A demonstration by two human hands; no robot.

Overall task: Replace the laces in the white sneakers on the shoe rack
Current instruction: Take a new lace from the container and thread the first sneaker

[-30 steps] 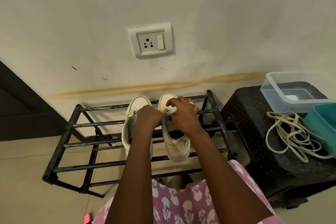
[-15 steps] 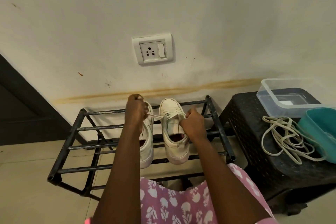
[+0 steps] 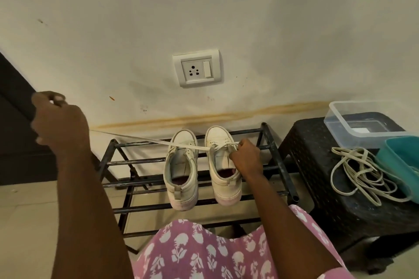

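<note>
White lace [image 3: 145, 139] ran taut from left hand [image 3: 61, 124] to the eyelets of the right sneaker [image 3: 223, 179], crossing over the toe of the left sneaker [image 3: 181, 172]. Left hand was fisted round the lace end, raised out to the left, well clear of the rack. Right hand [image 3: 246, 157] had its fingers curled onto the right sneaker's lacing area, gripping the upper; the exact pinch point was hidden by the knuckles. Both sneakers sat side by side on the top bars of the black metal shoe rack [image 3: 136, 161], toes toward the wall. Right of the rack stood a black plastic stool [image 3: 317, 165] carrying a loose tangle of off-white laces [image 3: 360, 176], a clear tub [image 3: 335, 124] and a teal tub [image 3: 396, 161]. Wall socket [image 3: 196, 70] sat above the sneakers. Pink floral garment [image 3: 204, 253] filled the bottom edge.
</note>
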